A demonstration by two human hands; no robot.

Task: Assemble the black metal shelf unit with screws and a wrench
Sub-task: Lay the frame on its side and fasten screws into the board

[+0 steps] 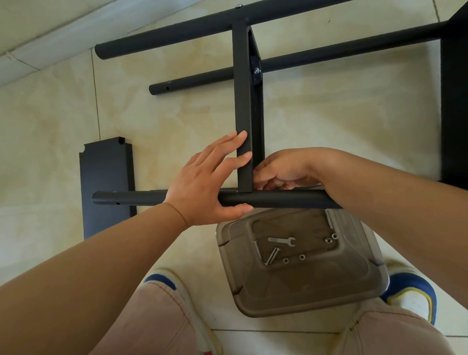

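We are bracing the tube (pixel 279 201) with our left hand (pixel 208 184), thumb under, while our right hand (pixel 283 171) is pinching something unseen beside the shelf (pixel 243 98), which runs away from both grips.

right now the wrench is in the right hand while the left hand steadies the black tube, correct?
Not quite. The head view shows the wrench lying in the plastic tray with the screws, not in the right hand. The left hand does steady the black tube.
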